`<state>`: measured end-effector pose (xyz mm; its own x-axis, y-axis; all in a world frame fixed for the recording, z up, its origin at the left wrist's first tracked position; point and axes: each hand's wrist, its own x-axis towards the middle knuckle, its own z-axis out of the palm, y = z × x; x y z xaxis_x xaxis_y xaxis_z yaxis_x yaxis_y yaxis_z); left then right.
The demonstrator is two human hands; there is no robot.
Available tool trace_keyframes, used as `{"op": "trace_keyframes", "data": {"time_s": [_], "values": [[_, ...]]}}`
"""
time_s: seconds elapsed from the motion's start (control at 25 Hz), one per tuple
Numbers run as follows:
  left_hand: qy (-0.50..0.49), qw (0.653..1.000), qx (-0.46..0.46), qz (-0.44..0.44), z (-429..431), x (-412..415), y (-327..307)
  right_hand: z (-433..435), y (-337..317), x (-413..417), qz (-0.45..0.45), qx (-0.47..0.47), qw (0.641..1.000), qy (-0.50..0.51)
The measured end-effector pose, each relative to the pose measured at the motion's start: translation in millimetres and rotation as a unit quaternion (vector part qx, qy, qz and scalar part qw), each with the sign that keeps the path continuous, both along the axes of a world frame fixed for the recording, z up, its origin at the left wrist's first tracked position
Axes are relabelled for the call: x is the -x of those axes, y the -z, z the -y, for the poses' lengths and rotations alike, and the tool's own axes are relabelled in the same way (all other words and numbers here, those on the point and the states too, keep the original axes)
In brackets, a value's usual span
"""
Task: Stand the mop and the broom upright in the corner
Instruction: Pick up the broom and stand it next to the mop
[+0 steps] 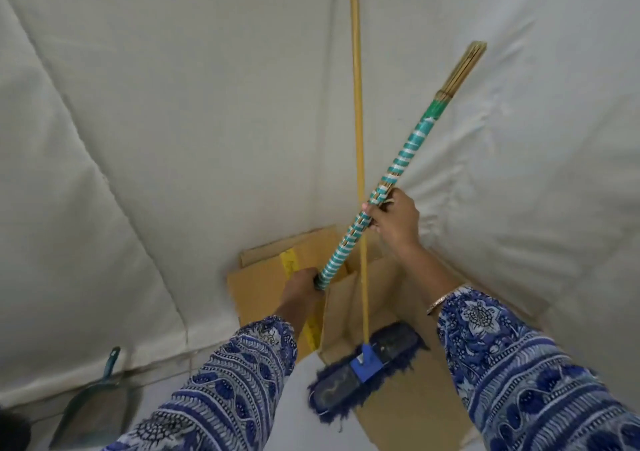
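Observation:
The mop [367,364] has a flat blue fringed head on the floor, and its yellow pole [356,87] rises straight up into the corner. The broom [403,160] has a handle wrapped in teal and white bands, with bare sticks at its far end. It is tilted, pointing up and to the right across the mop pole. My left hand [302,289] grips the broom's lower part. My right hand [393,220] grips it higher up, just right of the mop pole. The broom's brush end is hidden behind my left arm.
White cloth [145,132] covers both walls of the corner. Flattened cardboard sheets [408,412] lie on the floor and lean in the corner under the mop. A green dustpan [93,405] stands against the left wall at the bottom left.

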<state>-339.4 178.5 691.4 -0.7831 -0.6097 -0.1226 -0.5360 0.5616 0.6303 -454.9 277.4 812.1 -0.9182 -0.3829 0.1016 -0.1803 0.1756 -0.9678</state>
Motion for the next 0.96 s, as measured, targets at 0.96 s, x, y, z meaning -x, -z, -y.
{"op": "trace_keyframes", "data": {"time_s": [0.96], "values": [[-0.071, 0.972, -0.187, 0.126, -137, 506, 273, -72, 252, 493, 0.019, -0.181, 0.967, -0.177]]}}
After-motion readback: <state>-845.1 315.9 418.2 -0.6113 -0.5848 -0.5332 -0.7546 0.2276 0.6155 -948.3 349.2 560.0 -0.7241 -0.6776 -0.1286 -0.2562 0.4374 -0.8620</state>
